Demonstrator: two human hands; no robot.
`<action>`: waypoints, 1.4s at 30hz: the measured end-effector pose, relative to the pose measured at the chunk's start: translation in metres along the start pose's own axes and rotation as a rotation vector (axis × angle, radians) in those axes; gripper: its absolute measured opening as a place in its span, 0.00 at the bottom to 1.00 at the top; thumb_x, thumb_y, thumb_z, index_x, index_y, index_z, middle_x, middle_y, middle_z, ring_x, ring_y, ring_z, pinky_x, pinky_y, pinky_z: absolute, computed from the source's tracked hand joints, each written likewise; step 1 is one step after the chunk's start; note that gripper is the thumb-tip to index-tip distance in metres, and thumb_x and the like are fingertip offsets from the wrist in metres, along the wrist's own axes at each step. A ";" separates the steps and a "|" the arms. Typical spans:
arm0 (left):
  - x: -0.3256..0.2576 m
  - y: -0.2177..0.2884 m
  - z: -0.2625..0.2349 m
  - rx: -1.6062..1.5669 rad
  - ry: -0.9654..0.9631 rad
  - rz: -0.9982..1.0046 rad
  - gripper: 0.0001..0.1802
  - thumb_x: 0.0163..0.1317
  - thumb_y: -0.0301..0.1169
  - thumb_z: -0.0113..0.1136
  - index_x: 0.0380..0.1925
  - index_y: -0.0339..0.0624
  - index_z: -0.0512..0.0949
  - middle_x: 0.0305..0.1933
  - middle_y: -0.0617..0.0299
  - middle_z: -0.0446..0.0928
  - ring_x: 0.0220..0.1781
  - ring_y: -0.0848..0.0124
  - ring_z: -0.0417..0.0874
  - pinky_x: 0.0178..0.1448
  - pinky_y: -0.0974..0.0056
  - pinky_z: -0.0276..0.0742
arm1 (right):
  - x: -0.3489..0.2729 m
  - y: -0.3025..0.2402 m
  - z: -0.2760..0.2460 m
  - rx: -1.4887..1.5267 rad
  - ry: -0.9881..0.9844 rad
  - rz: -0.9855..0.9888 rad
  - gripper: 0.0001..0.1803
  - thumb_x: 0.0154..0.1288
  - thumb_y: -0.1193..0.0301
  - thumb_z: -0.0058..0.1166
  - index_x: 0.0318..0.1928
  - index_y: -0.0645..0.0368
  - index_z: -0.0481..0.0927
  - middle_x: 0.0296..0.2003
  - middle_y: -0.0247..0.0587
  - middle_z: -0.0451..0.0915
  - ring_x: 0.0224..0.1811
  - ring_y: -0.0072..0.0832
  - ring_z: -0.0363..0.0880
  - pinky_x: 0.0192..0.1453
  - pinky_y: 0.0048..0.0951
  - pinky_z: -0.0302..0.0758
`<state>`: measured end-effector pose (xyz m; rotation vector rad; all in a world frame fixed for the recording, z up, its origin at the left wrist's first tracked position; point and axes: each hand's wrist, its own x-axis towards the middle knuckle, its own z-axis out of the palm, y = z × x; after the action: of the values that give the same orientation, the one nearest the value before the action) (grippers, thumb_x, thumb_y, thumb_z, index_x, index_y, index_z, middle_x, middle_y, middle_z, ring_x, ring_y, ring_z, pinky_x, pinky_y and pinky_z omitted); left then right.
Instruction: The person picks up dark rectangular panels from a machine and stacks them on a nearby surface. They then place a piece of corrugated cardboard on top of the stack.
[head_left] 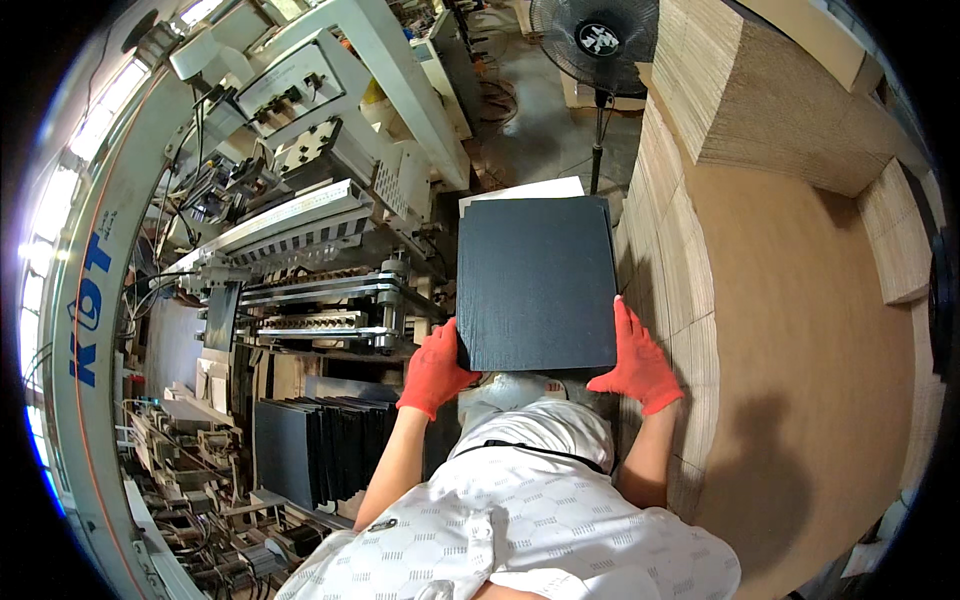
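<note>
- A stack of black sheets (535, 283) is held flat in front of the person's chest, between the machine (300, 200) on the left and the piles of brown cardboard (800, 330) on the right.
- The left hand (435, 370), in an orange glove, is clenched on the stack's near left corner, thumb on top and fingers underneath.
- The right hand (637, 360), also gloved, lies flat along the near right edge, its fingers (625, 318) pressed to the side rather than curled over.
- The stack looks stiff and flat, with a faint textured face. It is probably fairly heavy for its size, and loose sheets could slide on one another.
- Holding it at opposite edges near the corners, squeezing inward, seems the surest grip.
- More black sheets (320, 450) stand on edge in a rack low on the left.
- A standing fan (597, 40) sits beyond the stack.
</note>
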<state>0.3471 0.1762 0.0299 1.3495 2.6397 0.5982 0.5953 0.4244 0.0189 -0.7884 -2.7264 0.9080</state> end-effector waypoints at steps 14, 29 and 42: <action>0.033 -0.006 -0.026 -0.320 -0.305 -0.259 0.37 0.57 0.46 0.78 0.59 0.36 0.74 0.57 0.48 0.82 0.60 0.56 0.83 0.62 0.57 0.78 | 0.051 0.043 0.003 0.288 0.031 -0.143 0.60 0.53 0.63 0.77 0.80 0.63 0.52 0.75 0.54 0.64 0.77 0.44 0.66 0.77 0.40 0.67; 0.061 -0.098 0.080 -1.169 -0.326 -0.001 0.34 0.65 0.22 0.53 0.74 0.34 0.65 0.77 0.53 0.66 0.79 0.60 0.65 0.83 0.57 0.57 | 0.192 0.108 0.088 1.087 0.100 -0.060 0.51 0.75 0.44 0.53 0.82 0.63 0.49 0.81 0.43 0.52 0.83 0.30 0.48 0.84 0.33 0.48; 0.072 -0.047 0.046 -1.498 -0.218 -0.589 0.28 0.69 0.45 0.66 0.62 0.37 0.77 0.61 0.58 0.82 0.62 0.60 0.81 0.68 0.55 0.75 | 0.095 0.041 0.044 0.722 0.222 0.339 0.46 0.68 0.38 0.56 0.67 0.69 0.70 0.63 0.63 0.76 0.68 0.54 0.74 0.69 0.45 0.70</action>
<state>0.2814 0.2228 -0.0259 0.1402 1.4155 1.6141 0.5192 0.4799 -0.0418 -1.0982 -1.8763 1.6163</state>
